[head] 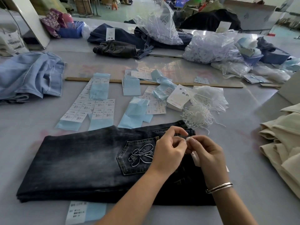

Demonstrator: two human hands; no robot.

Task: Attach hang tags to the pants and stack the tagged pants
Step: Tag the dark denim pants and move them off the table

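Folded dark jeans lie flat on the grey bench, back pocket with pale embroidery facing up. Above the waistband end, the left hand and right hand meet, both pinching a white cord, with a white hang tag beneath the right fingers. Loose white cords, a tag stack and label sheets lie beyond the jeans.
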